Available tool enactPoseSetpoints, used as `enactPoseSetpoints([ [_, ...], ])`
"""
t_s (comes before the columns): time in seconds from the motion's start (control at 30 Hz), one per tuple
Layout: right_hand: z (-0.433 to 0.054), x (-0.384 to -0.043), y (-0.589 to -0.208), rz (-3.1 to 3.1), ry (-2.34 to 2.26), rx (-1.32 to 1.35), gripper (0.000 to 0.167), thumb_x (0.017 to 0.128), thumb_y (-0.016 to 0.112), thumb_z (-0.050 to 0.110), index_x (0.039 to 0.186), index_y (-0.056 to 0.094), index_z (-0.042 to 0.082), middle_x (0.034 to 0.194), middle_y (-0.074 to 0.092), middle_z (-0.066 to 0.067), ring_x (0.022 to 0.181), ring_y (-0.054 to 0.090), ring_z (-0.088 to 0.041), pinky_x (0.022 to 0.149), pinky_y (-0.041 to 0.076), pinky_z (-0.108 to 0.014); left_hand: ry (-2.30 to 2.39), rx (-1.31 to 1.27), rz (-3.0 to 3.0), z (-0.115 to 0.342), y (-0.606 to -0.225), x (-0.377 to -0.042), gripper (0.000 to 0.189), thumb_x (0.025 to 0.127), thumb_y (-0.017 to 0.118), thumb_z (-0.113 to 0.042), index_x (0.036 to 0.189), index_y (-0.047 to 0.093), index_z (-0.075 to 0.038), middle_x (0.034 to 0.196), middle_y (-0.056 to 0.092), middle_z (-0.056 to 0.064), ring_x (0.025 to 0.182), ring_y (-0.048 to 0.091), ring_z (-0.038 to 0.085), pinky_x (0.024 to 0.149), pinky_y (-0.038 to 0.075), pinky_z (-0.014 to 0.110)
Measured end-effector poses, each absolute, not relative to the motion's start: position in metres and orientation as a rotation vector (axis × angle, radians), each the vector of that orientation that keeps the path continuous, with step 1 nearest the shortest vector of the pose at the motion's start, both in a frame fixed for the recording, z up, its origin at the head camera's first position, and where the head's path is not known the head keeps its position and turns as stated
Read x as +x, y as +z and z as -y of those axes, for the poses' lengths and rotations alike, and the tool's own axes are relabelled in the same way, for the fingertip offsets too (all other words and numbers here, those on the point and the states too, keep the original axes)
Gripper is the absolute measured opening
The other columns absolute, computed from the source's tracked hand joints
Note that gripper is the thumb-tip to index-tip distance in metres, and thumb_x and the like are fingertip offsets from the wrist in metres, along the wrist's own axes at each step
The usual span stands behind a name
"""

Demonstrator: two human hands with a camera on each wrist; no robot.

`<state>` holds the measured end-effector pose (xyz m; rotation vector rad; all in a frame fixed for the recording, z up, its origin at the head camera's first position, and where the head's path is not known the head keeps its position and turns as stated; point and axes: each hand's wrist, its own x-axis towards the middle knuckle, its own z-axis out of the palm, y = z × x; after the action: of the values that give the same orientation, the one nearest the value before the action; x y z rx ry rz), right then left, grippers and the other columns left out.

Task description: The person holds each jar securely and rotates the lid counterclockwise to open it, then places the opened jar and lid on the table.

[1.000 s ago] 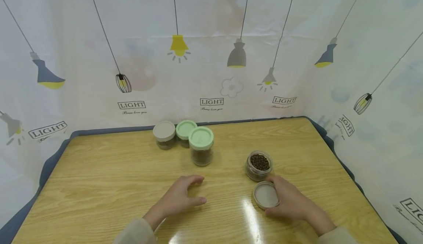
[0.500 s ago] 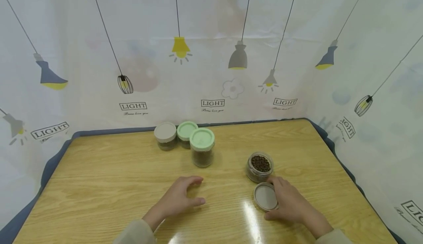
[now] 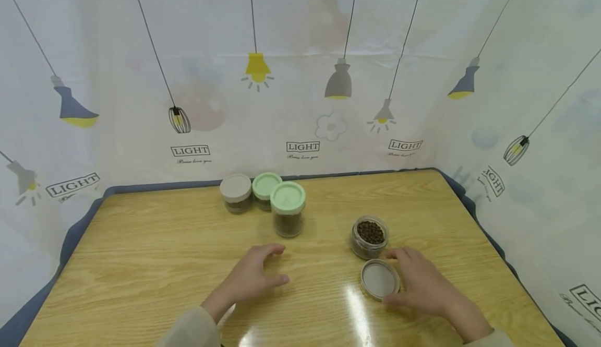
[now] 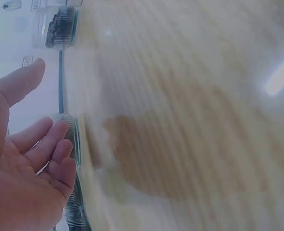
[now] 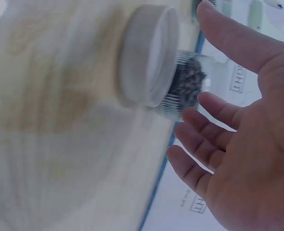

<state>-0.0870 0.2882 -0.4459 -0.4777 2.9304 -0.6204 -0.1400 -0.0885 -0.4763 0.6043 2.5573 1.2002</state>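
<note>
A grey lid (image 3: pixel 379 279) lies with its hollow side up on the table, just in front of an open glass jar (image 3: pixel 369 237) of dark brown beans. Beside the lid's right edge is my right hand (image 3: pixel 422 284), thumb and fingers spread apart. In the right wrist view a gap shows between that hand and the lid (image 5: pixel 149 55), with the bean jar (image 5: pixel 185 86) behind. My left hand (image 3: pixel 251 276) hovers over the table's middle, thumb and fingers apart, holding nothing. Nearest to it stands a tall glass jar (image 3: pixel 288 211) with a green lid.
Behind the tall jar stand a smaller green-lidded jar (image 3: pixel 265 190) and a grey-lidded jar (image 3: pixel 236 193). The wooden table (image 3: pixel 155 242) ends at a wall covering (image 3: pixel 300 75) printed with lamps, at the back and both sides.
My right hand has let go of the grey lid and moved slightly right, away from it. My left hand has shifted a little up and left.
</note>
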Motion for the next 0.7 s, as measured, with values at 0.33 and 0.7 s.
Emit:
enactPoseSetpoints([
  [0.33,-0.262,-0.086,-0.425,-2.915,-0.624,-0.58,0.071,0.071,0.084,0.043,0.126,0.053,0.01,0.123,0.058,-0.003,0.113,0.055,-0.024,0.09,0.048,-0.047,1.254,0.529,-2.543,0.09,-0.47,-0.151,0.062,0.084,0.077,-0.029,0.136,0.053,-0.006,0.135,0.059,0.013,0.123,0.054,0.038,0.103,0.044,0.056],
  [0.7,-0.228,-0.095,-0.422,-2.772,-0.691,-0.687,0.077,0.076,0.078,0.051,0.134,0.049,0.011,0.129,0.057,-0.006,0.12,0.053,-0.028,0.098,0.046,-0.052,1.219,0.362,-2.645,0.084,-0.47,-0.165,0.057,0.084,0.076,-0.025,0.133,0.055,-0.006,0.129,0.063,0.01,0.123,0.056,0.033,0.104,0.045,0.05],
])
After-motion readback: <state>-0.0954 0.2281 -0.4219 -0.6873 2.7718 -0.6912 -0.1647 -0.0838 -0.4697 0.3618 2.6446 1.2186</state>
